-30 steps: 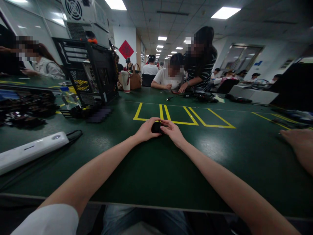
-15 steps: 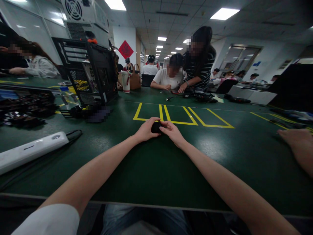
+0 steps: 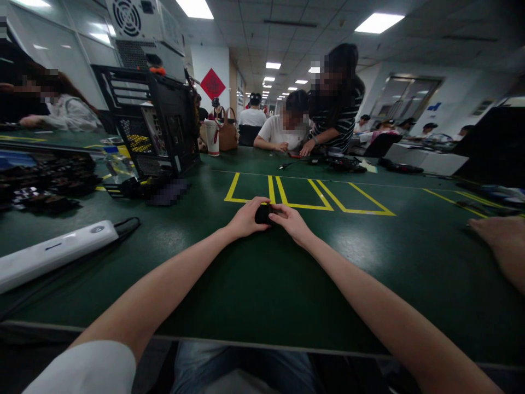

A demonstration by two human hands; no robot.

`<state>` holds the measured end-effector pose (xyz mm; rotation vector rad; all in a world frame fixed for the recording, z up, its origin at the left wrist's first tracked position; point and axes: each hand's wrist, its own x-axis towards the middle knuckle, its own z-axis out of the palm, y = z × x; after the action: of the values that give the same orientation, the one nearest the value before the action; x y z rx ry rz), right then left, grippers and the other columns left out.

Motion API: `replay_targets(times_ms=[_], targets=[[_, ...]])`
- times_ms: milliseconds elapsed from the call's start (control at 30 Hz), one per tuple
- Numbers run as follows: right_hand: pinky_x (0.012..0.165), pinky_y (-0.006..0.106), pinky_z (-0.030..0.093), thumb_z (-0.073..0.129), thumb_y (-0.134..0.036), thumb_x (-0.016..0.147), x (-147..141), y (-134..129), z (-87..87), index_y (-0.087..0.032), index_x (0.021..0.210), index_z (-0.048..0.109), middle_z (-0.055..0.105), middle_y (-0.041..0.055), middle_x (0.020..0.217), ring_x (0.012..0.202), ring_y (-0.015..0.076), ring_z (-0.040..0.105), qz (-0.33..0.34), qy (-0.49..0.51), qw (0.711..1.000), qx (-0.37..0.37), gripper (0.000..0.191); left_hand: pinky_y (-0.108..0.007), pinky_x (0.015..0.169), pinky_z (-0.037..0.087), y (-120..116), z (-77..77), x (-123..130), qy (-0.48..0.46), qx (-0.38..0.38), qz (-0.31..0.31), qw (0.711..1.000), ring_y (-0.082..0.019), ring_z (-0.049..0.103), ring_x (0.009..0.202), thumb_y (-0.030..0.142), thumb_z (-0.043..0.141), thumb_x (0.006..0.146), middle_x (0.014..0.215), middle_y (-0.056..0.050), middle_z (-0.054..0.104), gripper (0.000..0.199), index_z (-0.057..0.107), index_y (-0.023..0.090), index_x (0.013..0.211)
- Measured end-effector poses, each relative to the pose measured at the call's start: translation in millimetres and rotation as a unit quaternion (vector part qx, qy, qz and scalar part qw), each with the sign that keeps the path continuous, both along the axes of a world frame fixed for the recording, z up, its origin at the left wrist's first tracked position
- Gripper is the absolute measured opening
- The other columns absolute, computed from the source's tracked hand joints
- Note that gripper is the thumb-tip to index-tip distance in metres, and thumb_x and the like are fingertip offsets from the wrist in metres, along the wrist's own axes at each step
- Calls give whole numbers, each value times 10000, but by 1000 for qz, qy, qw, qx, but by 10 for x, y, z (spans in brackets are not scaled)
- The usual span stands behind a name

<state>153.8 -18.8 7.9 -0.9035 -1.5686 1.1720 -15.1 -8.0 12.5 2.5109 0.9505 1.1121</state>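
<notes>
A small black rounded object [image 3: 262,214] is between my two hands, above or on the green table [image 3: 262,295]; its kind is too dark to make out. My left hand [image 3: 246,218] curls round its left side, thumb below and fingers over the top. From the right, my right hand [image 3: 292,221] presses its thumb and fingertips against the object's edge. Both forearms reach forward across the table. Just beyond my hands lie yellow tape outlines [image 3: 301,207] on the tabletop.
On the left stand an open black computer case [image 3: 164,120], a clear bottle [image 3: 118,167] and a white power strip [image 3: 57,254] with a black cord. Dark parts [image 3: 45,180] lie heaped beyond it. Another person's hand [image 3: 498,241] rests at the right edge. Co-workers sit across the table.
The whole view has shifted very slightly to the right. My hands keep the same grip on the black object, with hardly any visible movement.
</notes>
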Motion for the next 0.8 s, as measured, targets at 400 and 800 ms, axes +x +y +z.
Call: replay_targets(times_ms=[400, 800], targets=[[888, 384, 386, 561, -314, 710, -34, -43, 27, -198, 923, 524, 545, 34, 977, 973, 170, 502, -39, -22, 999, 27, 245, -386, 855, 395, -26, 23, 0, -2, -2, -3, 1000, -214, 476, 1003, 246, 660, 602, 1108, -49, 465, 603, 361, 220, 1125], [905, 353, 380, 611, -270, 667, -9, -66, 32, -200, 939, 516, 536, 26, 1020, 984, 158, 512, 9, -5, 1000, 21, 296, -393, 852, 402, -35, 31, -5, 0, -12, 1, 1000, -218, 478, 1007, 236, 658, 606, 1112, -51, 462, 597, 365, 223, 1126]])
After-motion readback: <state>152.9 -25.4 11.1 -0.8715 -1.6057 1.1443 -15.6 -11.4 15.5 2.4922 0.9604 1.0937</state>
